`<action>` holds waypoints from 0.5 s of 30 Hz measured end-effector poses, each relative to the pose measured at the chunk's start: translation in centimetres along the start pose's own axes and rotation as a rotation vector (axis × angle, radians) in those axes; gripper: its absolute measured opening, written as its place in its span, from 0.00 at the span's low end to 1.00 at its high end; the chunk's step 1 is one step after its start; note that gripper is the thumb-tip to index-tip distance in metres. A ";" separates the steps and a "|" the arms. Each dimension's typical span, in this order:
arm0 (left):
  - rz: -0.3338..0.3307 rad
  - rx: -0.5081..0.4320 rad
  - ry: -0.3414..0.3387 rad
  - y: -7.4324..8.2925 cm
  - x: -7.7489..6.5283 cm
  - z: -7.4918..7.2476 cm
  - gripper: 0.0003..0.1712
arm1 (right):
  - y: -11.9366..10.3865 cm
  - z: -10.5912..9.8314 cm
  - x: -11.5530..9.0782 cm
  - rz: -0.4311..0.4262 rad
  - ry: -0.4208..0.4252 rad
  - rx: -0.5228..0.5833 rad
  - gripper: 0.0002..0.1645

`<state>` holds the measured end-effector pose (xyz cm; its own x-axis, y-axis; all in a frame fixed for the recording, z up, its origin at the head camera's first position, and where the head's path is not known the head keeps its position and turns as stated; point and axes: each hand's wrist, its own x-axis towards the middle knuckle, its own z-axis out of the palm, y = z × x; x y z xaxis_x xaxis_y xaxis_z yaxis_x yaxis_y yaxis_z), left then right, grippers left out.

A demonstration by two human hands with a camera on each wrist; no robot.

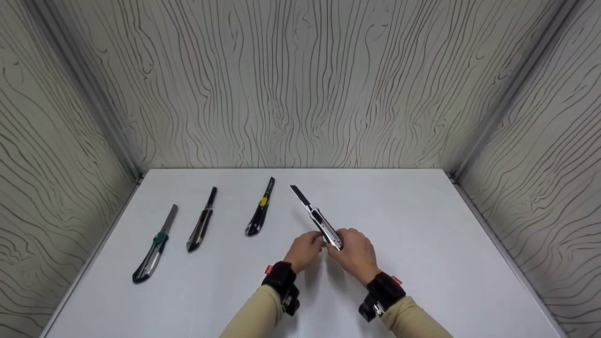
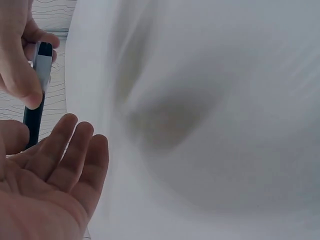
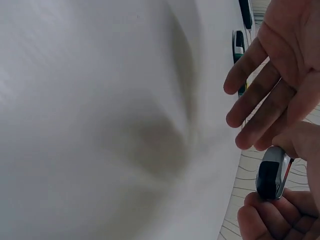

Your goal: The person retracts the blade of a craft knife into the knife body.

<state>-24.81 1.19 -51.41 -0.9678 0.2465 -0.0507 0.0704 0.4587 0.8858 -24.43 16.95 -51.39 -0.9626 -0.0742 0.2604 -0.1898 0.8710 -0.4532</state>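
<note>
A silver-and-black utility knife [image 1: 323, 225] points up and to the left in the head view, its dark blade extended. My right hand [image 1: 358, 253] grips the handle near its butt end, thumb on one side and fingers on the other. From the left, my left hand [image 1: 302, 251] pinches the knife's edge between thumb and index finger. Its other fingers stretch out loosely in the left wrist view. The butt end of the knife [image 3: 270, 177] faces the right wrist camera. Both hands cast shadows on the white table [image 1: 422, 220].
Three more utility knives lie apart on the table's left half: one with a yellow slider [image 1: 258, 216], a dark brownish one [image 1: 201, 227] and a green-and-silver one [image 1: 152, 256]. Wood-grain patterned panels [image 1: 300, 84] rise behind the table and at both sides.
</note>
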 end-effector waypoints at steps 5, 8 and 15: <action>-0.034 -0.107 -0.001 0.1 -0.1 0.4 0.14 | -0.4 0.4 -0.4 0.012 -0.004 0.013 0.09; -0.069 -0.186 0.003 -0.1 0.0 0.6 0.14 | -0.6 0.6 -0.7 0.019 -0.009 0.012 0.09; -0.101 -0.281 0.005 -0.5 0.2 0.7 0.13 | -0.9 1.3 -1.5 -0.029 -0.013 -0.009 0.13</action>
<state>-24.91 1.61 -52.16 -0.9677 0.2071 -0.1436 -0.0955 0.2260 0.9694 -23.11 15.70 -52.45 -0.9592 -0.1053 0.2625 -0.2157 0.8727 -0.4380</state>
